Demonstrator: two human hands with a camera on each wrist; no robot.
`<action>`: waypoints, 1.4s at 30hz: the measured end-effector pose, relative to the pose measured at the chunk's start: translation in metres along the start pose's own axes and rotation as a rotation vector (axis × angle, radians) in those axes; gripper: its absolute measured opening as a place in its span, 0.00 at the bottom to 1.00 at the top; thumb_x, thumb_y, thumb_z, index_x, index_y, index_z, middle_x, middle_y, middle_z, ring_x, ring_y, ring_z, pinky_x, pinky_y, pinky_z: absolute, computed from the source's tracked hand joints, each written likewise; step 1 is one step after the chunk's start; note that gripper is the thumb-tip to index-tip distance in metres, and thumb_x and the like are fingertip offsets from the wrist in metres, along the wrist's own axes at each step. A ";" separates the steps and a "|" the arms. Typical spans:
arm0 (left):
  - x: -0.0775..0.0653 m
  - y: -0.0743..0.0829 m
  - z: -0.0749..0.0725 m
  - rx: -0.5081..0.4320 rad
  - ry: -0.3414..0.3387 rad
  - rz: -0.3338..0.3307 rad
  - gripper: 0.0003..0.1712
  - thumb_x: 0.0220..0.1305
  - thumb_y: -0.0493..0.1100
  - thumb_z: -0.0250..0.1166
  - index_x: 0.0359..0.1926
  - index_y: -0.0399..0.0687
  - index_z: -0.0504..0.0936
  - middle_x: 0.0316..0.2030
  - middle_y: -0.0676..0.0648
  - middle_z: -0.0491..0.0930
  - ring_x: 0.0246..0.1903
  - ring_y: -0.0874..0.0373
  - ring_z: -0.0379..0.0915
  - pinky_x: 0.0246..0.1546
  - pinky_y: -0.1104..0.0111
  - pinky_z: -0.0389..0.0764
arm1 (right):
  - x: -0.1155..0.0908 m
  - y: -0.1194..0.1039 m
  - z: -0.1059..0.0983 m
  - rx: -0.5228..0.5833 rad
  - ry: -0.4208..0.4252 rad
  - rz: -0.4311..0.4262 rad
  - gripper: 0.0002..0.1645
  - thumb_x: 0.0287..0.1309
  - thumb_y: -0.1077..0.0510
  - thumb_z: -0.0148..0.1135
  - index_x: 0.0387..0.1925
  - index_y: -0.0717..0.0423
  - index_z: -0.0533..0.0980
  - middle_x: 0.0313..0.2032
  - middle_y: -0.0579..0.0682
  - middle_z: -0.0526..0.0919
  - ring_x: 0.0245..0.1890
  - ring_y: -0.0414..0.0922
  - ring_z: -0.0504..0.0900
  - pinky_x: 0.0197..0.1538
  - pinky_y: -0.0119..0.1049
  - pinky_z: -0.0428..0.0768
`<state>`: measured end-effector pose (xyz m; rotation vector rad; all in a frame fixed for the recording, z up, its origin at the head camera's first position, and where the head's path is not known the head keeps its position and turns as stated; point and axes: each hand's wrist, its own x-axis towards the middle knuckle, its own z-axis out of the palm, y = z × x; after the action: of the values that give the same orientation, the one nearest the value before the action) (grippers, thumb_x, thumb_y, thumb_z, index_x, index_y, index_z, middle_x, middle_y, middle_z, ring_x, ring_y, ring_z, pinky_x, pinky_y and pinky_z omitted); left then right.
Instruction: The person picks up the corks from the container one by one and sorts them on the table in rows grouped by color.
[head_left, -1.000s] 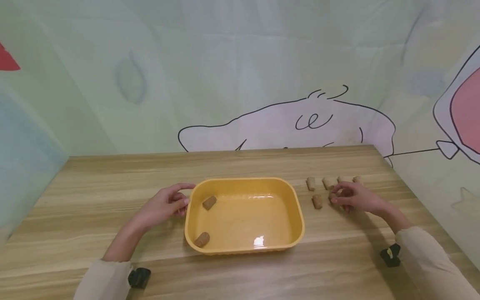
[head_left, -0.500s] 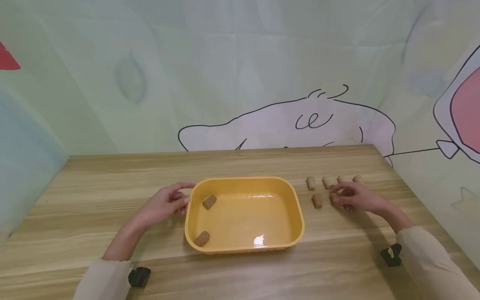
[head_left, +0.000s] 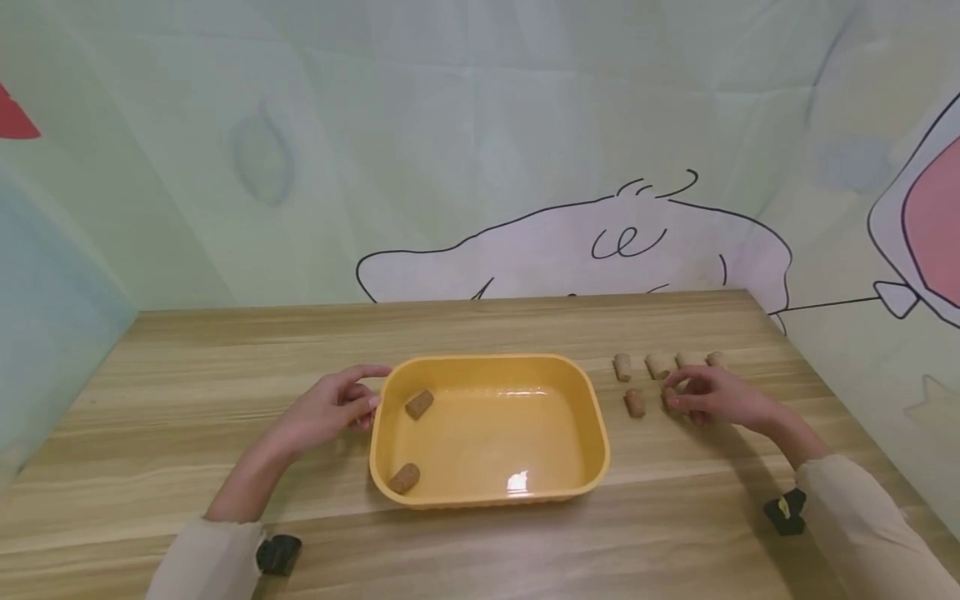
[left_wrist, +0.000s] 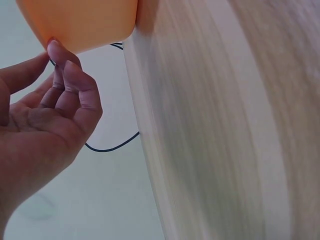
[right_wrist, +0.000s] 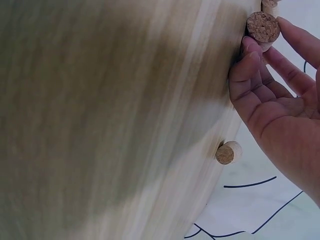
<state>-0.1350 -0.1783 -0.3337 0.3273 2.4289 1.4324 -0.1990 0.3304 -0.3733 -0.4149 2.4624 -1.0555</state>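
In the head view my left hand (head_left: 330,411) is at the left side of a yellow plastic tub (head_left: 495,502), its thumb and index finger holding the rim. The left wrist view shows its fingertips against the tub wall (left_wrist: 95,25), other fingers curled. Two brown corks, one near the back (head_left: 419,405) and one in the front corner (head_left: 405,478), lie inside the tub. My right hand (head_left: 716,396) pinches a cork (right_wrist: 263,26) between thumb and fingers, low over the table. Just left of it lies another cork (head_left: 635,403).
Behind the right hand, several corks lie in a row, among them one at the left end (head_left: 622,367) and one at the right (head_left: 716,359). The wooden table (head_left: 225,358) meets a printed cloth backdrop (head_left: 450,167). Dark wrist devices (head_left: 278,554) sit at both sleeves.
My right hand and the cork at its fingertips have shifted very slightly to the right. The left hand, the tub and the other corks look still.
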 end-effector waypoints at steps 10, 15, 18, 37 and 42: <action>0.000 0.000 0.000 0.002 0.000 0.004 0.23 0.67 0.33 0.51 0.61 0.31 0.61 0.27 0.46 0.74 0.28 0.55 0.69 0.30 0.65 0.74 | -0.002 -0.003 0.001 0.012 0.005 0.006 0.22 0.59 0.54 0.59 0.47 0.66 0.70 0.25 0.52 0.75 0.23 0.45 0.75 0.27 0.37 0.75; 0.000 0.000 0.000 0.007 0.004 -0.003 0.23 0.66 0.34 0.52 0.61 0.32 0.62 0.27 0.46 0.74 0.28 0.55 0.69 0.29 0.66 0.74 | -0.002 -0.003 0.001 0.004 0.013 0.018 0.22 0.58 0.53 0.59 0.48 0.66 0.70 0.26 0.52 0.75 0.24 0.46 0.75 0.27 0.37 0.75; 0.000 -0.001 0.000 0.000 0.001 0.003 0.23 0.66 0.33 0.51 0.61 0.31 0.61 0.27 0.46 0.74 0.28 0.55 0.69 0.29 0.66 0.74 | -0.001 -0.003 0.001 0.006 0.016 0.021 0.23 0.58 0.53 0.59 0.48 0.66 0.70 0.26 0.52 0.75 0.24 0.46 0.75 0.27 0.37 0.75; 0.000 0.000 0.000 0.000 -0.001 0.003 0.23 0.67 0.33 0.51 0.61 0.31 0.61 0.28 0.46 0.74 0.28 0.55 0.69 0.30 0.65 0.75 | -0.002 -0.067 -0.039 -0.076 0.100 -0.071 0.25 0.61 0.53 0.56 0.54 0.64 0.65 0.28 0.55 0.76 0.26 0.48 0.75 0.30 0.39 0.77; 0.000 -0.001 0.000 -0.015 -0.002 0.007 0.23 0.66 0.33 0.51 0.61 0.31 0.61 0.27 0.46 0.74 0.28 0.55 0.69 0.30 0.66 0.75 | 0.011 -0.101 -0.039 -0.125 0.091 -0.116 0.26 0.61 0.49 0.56 0.55 0.59 0.66 0.33 0.54 0.78 0.30 0.49 0.77 0.36 0.40 0.77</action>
<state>-0.1352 -0.1787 -0.3346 0.3345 2.4168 1.4519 -0.2176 0.2821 -0.2778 -0.5671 2.6215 -0.9891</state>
